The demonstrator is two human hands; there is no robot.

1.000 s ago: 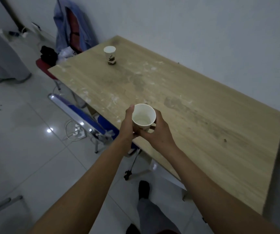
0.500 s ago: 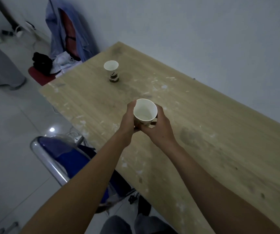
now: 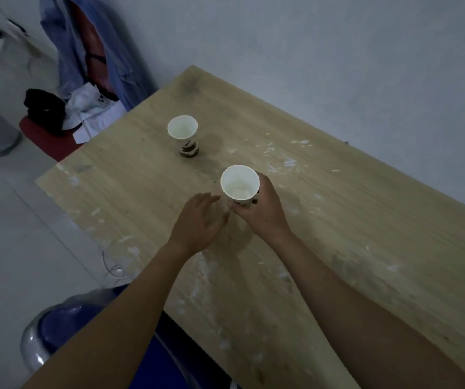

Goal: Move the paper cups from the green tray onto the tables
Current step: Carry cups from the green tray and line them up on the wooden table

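Since half a second ago our left hand [image 3: 201,220] has let go of the cup and now hangs open, fingers spread, just beside it. We count two paper cups over the wooden bench [image 3: 337,248]: one cup [image 3: 239,185] upright in our right hand [image 3: 262,211], its grip wrapped round the lower wall, and a second cup [image 3: 184,134] standing farther off.

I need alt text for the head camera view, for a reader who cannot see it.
A person's right hand holds an upright white paper cup over a wooden table, while the open left hand hovers beside it. A second paper cup stands farther back on the table.
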